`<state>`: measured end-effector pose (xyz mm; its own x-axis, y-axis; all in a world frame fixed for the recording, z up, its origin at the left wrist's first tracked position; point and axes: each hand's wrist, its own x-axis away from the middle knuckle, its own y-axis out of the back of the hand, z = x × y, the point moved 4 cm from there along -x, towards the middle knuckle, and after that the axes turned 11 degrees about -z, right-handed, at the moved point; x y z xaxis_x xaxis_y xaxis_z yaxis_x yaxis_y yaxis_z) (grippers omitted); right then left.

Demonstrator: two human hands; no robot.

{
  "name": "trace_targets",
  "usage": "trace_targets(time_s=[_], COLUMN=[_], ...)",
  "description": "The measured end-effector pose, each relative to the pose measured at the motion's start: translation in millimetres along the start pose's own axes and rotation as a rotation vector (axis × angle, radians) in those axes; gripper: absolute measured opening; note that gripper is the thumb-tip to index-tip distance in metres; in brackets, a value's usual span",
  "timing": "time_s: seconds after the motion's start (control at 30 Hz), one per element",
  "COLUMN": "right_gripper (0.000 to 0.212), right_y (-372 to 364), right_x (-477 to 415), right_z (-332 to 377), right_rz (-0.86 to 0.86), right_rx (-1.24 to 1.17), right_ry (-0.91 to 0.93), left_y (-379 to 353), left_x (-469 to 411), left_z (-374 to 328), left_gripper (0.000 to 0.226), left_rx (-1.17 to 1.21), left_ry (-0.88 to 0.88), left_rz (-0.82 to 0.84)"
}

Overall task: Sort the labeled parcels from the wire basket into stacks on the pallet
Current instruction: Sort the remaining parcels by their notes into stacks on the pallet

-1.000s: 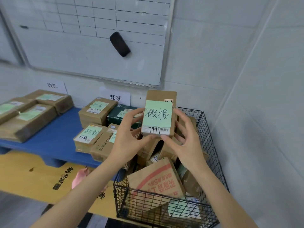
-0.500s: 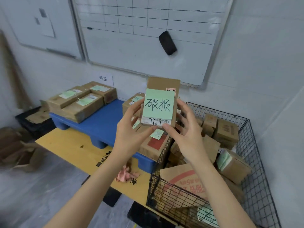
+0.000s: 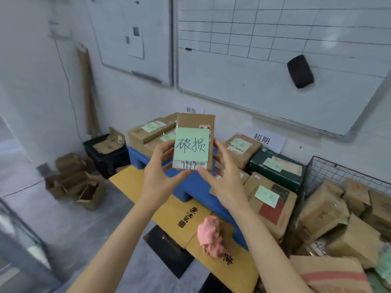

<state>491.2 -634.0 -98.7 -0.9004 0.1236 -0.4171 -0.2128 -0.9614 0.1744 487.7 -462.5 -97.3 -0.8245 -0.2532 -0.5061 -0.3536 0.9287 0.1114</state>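
I hold a small brown cardboard parcel (image 3: 195,123) upright in front of me; a green note reading 破损 covers its face. My left hand (image 3: 160,172) grips its lower left side, and my right hand (image 3: 224,176) grips its lower right side. Behind it lies the blue pallet (image 3: 190,187). On the pallet's far left sits a stack of brown parcels (image 3: 146,134) under a 破损 wall sign (image 3: 191,109). A second group of labeled parcels (image 3: 243,151) sits to the right under a 超期 sign (image 3: 262,138). The wire basket (image 3: 338,176) at right holds several parcels.
Yellow cardboard sheets (image 3: 182,216) lie on the floor under the pallet, with a crumpled pink rag (image 3: 209,235) on them. A black crate (image 3: 105,153) and empty cartons (image 3: 74,180) stand at left. Whiteboards hang on the wall, one with a black eraser (image 3: 300,71).
The view has swung left from the basket toward the pallet. Both hands carried the 破损 parcel along, and it is now over the pallet's left part, in front of the left stack.
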Motion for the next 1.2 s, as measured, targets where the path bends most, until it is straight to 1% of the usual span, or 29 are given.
trace_targets(time_s=[0.1, 0.23, 0.47, 0.7, 0.77, 0.93, 1.07, 1.2], right_gripper=[0.073, 0.073, 0.07, 0.073, 0.071, 0.073, 0.076, 0.078], right_y=[-50.7, -109.0, -186.2, -237.2, -252.3, -292.3, -327.0, -356.9], right_x=[-14.6, -32.2, -58.4, -95.0, -110.0, -158.7, -204.6, -246.6], right_z=[-7.3, -18.4, -35.5, -56.6, -62.1, -78.7, -96.1, -111.0], right_rz=[0.018, 0.032, 0.147, 0.193, 0.205, 0.197, 0.209, 0.23], right_rx=[0.02, 0.046, -0.058, -0.062, -0.063, -0.103, -0.073, -0.047], right_ry=[0.009, 0.022, -0.093, -0.144, -0.149, -0.147, -0.137, -0.14], left_y=[36.9, 77.9, 125.5, 149.3, 153.5, 160.4, 160.7, 161.4], left_x=[-28.9, -64.3, -108.7, -154.8, -171.9, -227.5, -277.5, -329.7], left_z=[31.4, 66.1, 120.9, 165.4, 178.2, 218.2, 248.7, 278.4], left_gripper=[0.073, 0.073, 0.074, 0.074, 0.073, 0.072, 0.071, 0.071], left_rx=[-0.036, -0.059, -0.066, -0.068, -0.07, -0.102, -0.103, -0.164], left_ry=[0.007, 0.023, 0.077, 0.112, 0.122, 0.106, 0.12, 0.117], left_rz=[-0.017, 0.005, 0.045, 0.061, 0.067, 0.082, 0.098, 0.138])
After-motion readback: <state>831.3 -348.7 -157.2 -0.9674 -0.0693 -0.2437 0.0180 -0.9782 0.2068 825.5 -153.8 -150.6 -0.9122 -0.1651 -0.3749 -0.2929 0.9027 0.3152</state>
